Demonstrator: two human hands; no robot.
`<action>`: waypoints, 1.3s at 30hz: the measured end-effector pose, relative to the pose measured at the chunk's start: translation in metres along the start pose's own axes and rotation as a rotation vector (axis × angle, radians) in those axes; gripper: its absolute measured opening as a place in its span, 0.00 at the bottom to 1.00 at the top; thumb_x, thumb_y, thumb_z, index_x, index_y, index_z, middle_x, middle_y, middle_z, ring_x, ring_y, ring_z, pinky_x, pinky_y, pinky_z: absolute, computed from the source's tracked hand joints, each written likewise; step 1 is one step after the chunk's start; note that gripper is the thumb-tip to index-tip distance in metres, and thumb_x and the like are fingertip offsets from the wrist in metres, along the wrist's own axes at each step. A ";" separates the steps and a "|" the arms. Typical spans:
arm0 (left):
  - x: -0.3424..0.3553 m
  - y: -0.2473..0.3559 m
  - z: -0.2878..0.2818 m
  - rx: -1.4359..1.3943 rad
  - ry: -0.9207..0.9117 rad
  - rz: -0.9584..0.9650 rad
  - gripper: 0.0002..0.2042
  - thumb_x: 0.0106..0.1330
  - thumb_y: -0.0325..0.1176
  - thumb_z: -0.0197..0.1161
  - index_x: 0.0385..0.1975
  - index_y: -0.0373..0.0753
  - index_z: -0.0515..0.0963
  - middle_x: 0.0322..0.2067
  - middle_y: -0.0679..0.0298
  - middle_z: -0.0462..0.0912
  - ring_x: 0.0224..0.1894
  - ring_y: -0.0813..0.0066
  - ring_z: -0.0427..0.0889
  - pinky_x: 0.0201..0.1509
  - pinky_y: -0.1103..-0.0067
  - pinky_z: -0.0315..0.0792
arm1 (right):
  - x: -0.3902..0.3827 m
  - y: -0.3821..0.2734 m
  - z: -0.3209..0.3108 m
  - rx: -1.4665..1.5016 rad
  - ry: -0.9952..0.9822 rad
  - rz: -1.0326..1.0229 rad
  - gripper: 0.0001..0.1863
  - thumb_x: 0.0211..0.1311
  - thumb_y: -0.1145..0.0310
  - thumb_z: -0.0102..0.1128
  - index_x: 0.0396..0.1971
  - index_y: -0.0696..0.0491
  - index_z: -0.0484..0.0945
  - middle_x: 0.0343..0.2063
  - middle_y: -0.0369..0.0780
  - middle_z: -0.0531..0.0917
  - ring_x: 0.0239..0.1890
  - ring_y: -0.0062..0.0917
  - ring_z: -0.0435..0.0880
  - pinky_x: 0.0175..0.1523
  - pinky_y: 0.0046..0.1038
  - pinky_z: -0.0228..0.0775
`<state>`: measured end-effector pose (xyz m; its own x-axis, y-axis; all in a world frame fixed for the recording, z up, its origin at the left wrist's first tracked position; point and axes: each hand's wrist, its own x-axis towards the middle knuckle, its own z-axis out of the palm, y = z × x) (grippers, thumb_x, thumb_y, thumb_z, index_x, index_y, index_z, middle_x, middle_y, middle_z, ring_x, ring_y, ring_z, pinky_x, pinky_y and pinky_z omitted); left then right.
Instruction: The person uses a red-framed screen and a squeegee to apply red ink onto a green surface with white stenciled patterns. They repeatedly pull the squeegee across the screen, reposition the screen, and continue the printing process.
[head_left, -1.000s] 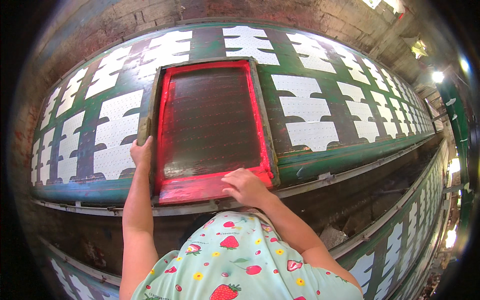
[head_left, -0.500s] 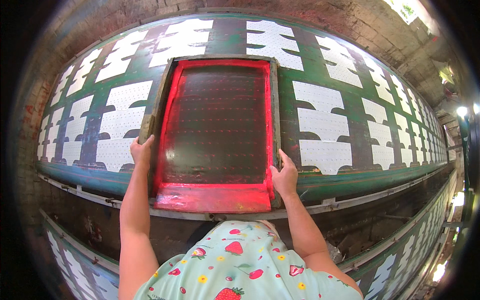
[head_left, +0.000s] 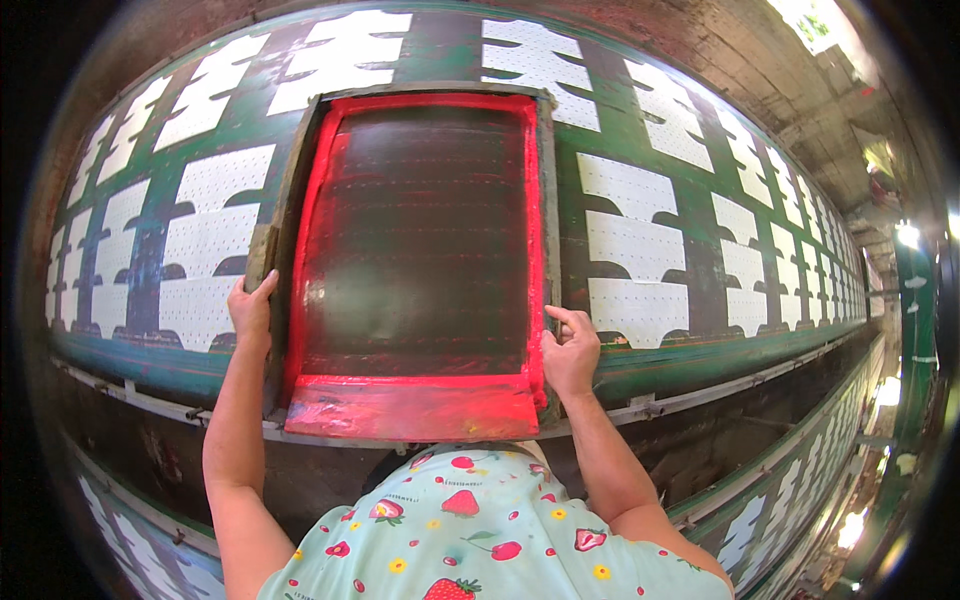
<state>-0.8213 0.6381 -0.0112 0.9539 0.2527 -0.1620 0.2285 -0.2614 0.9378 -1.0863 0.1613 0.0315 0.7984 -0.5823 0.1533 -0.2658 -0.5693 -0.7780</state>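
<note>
A large screen-printing frame [head_left: 415, 240] is in front of me, with dark mesh bordered in bright red and weathered wooden edges. My left hand [head_left: 252, 312] is closed on the wooden grip [head_left: 261, 255] at its left side, thumb uppermost. At the lower right side, my right hand [head_left: 572, 350] grasps the frame's edge with curled fingers, some hidden behind the thumb. Faint rows of small marks show through the mesh. White dotted cut pieces [head_left: 632, 243] lie flat on the green table [head_left: 590, 360] to either side; whatever lies under the frame is mostly hidden.
More white pieces [head_left: 355, 45] run in rows along the long table. A metal rail [head_left: 690, 400] follows its near edge. Behind me, another table [head_left: 740, 540] holds similar pieces. A block wall [head_left: 700, 35] rises beyond the far side.
The frame looks a little larger and its left side has shifted left. The table pieces have slid left in view. My right fingers are more curled; both hands remain on the frame.
</note>
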 end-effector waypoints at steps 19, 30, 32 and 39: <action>-0.149 0.095 0.210 -0.197 -0.013 0.043 0.16 0.70 0.27 0.82 0.55 0.32 0.88 0.46 0.63 0.93 0.43 0.74 0.90 0.51 0.74 0.83 | 0.087 0.162 -0.173 -0.045 0.103 0.122 0.19 0.56 0.79 0.73 0.47 0.47 0.94 0.42 0.43 0.89 0.45 0.42 0.90 0.51 0.41 0.82; -0.279 0.090 0.368 -0.235 -0.033 0.024 0.16 0.69 0.27 0.81 0.53 0.33 0.87 0.44 0.63 0.92 0.42 0.75 0.89 0.50 0.75 0.80 | 0.113 0.297 -0.303 -0.050 0.185 0.271 0.21 0.54 0.82 0.68 0.47 0.49 0.95 0.45 0.41 0.91 0.46 0.39 0.92 0.54 0.37 0.83; -0.291 0.094 0.384 -0.229 -0.025 0.049 0.16 0.68 0.27 0.82 0.53 0.33 0.87 0.42 0.64 0.92 0.41 0.76 0.87 0.49 0.76 0.79 | 0.117 0.311 -0.316 -0.051 0.191 0.238 0.21 0.53 0.83 0.69 0.47 0.49 0.95 0.45 0.40 0.91 0.42 0.34 0.90 0.52 0.36 0.82; -0.313 0.098 0.409 -0.171 -0.007 0.090 0.14 0.68 0.29 0.82 0.49 0.34 0.88 0.42 0.66 0.91 0.41 0.77 0.86 0.48 0.75 0.78 | 0.120 0.337 -0.340 0.000 0.163 0.233 0.19 0.57 0.82 0.71 0.47 0.51 0.94 0.45 0.40 0.91 0.40 0.32 0.89 0.50 0.35 0.81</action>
<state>-1.0174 0.1523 0.0054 0.9705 0.2284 -0.0765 0.1061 -0.1202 0.9871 -1.2642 -0.2980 -0.0054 0.6182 -0.7832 0.0664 -0.4322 -0.4093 -0.8036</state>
